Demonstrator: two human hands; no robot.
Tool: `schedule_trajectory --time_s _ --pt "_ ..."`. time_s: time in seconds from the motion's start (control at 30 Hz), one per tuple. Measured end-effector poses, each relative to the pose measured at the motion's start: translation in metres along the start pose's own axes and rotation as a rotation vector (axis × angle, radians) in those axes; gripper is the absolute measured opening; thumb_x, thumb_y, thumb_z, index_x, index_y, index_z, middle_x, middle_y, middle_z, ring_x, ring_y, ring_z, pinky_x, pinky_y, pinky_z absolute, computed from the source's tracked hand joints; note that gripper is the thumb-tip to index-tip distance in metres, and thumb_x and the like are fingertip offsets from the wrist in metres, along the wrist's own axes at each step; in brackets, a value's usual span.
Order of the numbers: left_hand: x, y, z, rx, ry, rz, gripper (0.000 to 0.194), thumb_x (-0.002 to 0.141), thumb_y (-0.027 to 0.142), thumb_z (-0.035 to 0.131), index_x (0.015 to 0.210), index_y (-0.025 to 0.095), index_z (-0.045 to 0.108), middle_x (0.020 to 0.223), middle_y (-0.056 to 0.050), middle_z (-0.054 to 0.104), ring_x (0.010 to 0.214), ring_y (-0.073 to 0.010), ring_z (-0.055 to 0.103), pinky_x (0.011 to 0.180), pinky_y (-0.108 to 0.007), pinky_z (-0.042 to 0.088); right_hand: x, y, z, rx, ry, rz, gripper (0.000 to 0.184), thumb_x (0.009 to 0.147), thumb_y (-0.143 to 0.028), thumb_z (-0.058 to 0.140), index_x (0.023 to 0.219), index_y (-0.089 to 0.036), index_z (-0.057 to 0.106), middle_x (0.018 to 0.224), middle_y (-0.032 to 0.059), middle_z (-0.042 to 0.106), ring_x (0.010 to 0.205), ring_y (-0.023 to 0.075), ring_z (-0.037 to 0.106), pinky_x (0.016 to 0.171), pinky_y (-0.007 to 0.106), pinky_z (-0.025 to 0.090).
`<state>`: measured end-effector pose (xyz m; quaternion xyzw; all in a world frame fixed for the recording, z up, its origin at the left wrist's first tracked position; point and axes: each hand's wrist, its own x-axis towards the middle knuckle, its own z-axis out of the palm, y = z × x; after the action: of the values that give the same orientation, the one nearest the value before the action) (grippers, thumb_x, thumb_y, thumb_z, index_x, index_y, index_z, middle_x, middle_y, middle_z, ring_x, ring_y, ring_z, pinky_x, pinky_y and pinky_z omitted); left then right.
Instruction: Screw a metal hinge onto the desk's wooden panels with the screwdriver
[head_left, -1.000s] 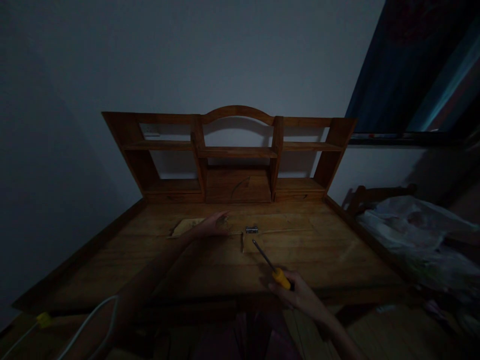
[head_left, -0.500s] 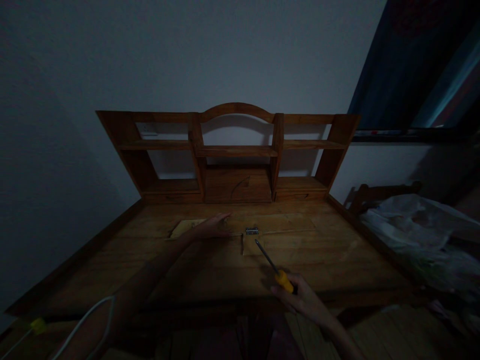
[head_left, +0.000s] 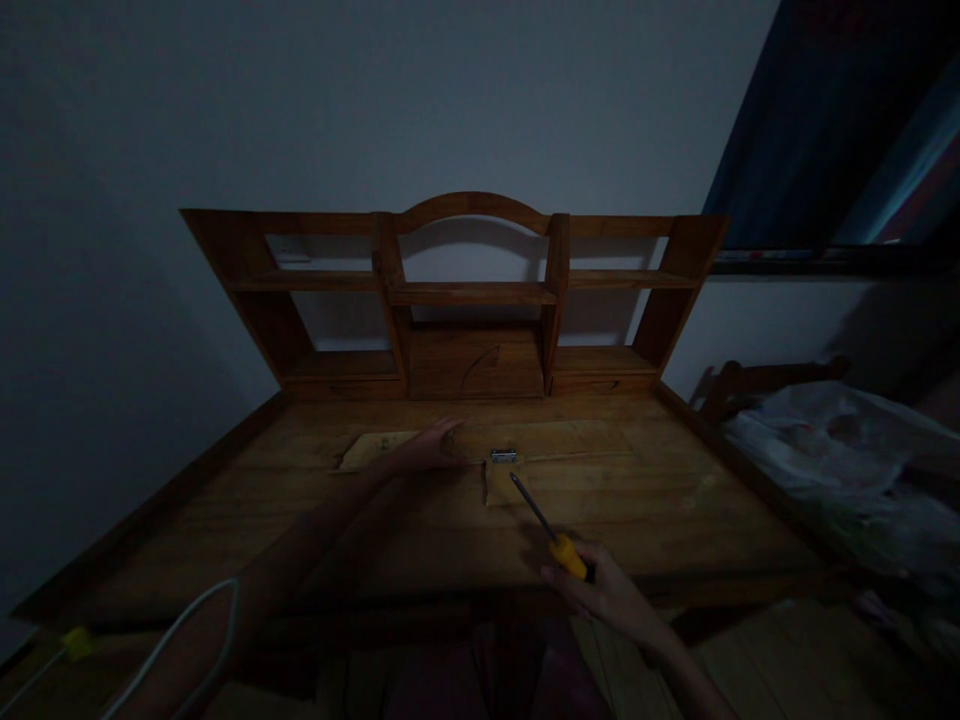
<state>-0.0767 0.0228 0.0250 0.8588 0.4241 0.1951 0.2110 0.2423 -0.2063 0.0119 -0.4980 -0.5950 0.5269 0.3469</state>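
Observation:
In dim light, my left hand [head_left: 431,448] lies flat with fingers stretched on a long wooden board [head_left: 570,440] that rests on the wooden desk [head_left: 315,540]. Just right of that hand a small metal hinge [head_left: 503,456] sits on the board's near edge, above a small pale wooden piece [head_left: 501,485]. My right hand [head_left: 600,590] is closed round the yellow handle of a screwdriver [head_left: 551,530]. Its metal tip points up-left, ending just below the hinge over the small piece.
A wooden shelf unit [head_left: 465,295] with an arched top stands at the desk's back against the wall. A chair back [head_left: 757,380] and crumpled white plastic [head_left: 832,460] lie to the right. A white cable [head_left: 180,630] with a yellow tag [head_left: 73,643] crosses the lower left.
The view has shifted slightly. The screwdriver tip has edged a little right and up toward the hinge. My left hand stays flat on the board.

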Motion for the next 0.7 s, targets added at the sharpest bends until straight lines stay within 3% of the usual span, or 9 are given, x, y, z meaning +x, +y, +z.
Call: schedule_trajectory --time_s 0.13,0.43,0.7 --pt "0.001 -0.002 0.003 -0.027 0.023 -0.011 0.098 0.065 0.064 0.077 0.146 0.022 0.042 0.148 -0.012 0.045 0.133 -0.0311 0.047 0.111 -0.043 0.04 0.0 -0.003 0.0 0.005 0.006 -0.025 0.041 0.08 -0.058 0.067 0.082 -0.017 0.063 0.061 -0.0036 0.048 0.05 0.0079 0.038 0.045 0.02 0.031" --pt "0.001 -0.001 0.005 -0.027 0.036 -0.032 0.092 0.065 0.059 0.079 0.142 0.023 0.046 0.143 -0.012 0.048 0.13 -0.0317 0.049 0.11 -0.047 0.04 0.0 0.004 -0.001 -0.06 0.083 -0.023 0.038 0.079 -0.055 0.068 0.092 -0.019 0.067 0.07 -0.0004 0.054 0.055 0.0106 0.045 0.048 0.023 0.038" --pt "0.0 -0.007 0.015 -0.055 0.122 0.057 0.087 0.065 0.053 0.081 0.139 0.024 0.048 0.141 -0.011 0.049 0.129 -0.0296 0.049 0.11 -0.046 0.041 0.0 -0.002 0.0 -0.005 0.029 0.014 0.041 0.078 -0.057 0.068 0.082 -0.017 0.063 0.062 -0.0034 0.048 0.049 0.0081 0.041 0.043 0.02 0.033"
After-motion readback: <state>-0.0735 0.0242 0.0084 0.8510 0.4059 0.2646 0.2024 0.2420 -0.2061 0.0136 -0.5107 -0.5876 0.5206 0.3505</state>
